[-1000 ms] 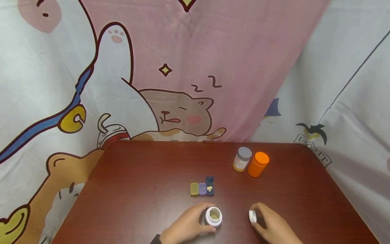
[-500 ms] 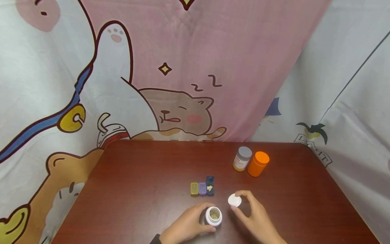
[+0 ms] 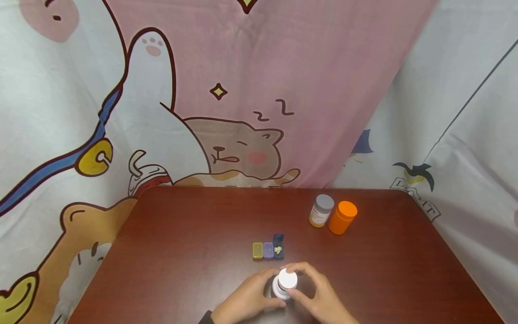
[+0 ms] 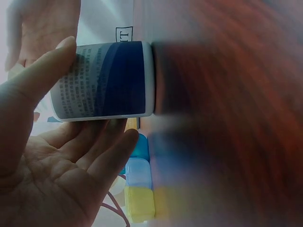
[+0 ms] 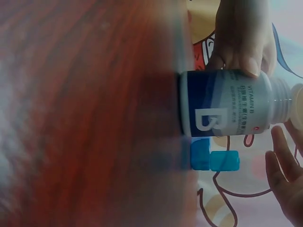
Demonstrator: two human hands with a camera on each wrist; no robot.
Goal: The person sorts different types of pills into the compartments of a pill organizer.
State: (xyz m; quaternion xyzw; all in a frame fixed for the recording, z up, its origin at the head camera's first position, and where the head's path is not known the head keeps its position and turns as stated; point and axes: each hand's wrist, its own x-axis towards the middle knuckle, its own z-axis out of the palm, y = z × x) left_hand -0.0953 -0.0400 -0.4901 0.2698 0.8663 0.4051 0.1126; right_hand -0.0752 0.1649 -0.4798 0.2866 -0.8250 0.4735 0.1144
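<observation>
My left hand (image 3: pixel 247 298) grips a white vitamin B bottle (image 5: pixel 213 104) with a dark blue band, its thumb on one side and fingers on the other. The bottle stands upright at the table. Between the thumb and fingers of my right hand (image 3: pixel 321 299) is a white screw cap (image 3: pixel 288 279), held over the bottle's mouth. Seen from the right wrist, the cap sits just off the threaded neck (image 5: pixel 281 100), whose threads still show. Just beyond the bottle lies a small pill box (image 3: pixel 257 250) with yellow, purple and navy compartments. The navy lid (image 3: pixel 278 238) is up, and several pale pills (image 3: pixel 278 250) lie inside.
Farther back on the right stand a grey-capped bottle (image 3: pixel 321 210) and an orange bottle (image 3: pixel 342 218), side by side. The reddish-brown table (image 3: pixel 194 229) ends at a cartoon-printed cloth (image 3: pixel 315 90) hanging behind it.
My right hand has brought the cap leftward from the right side to above the bottle's mouth, turning it flat on the way. The left hand and bottle have stayed in place.
</observation>
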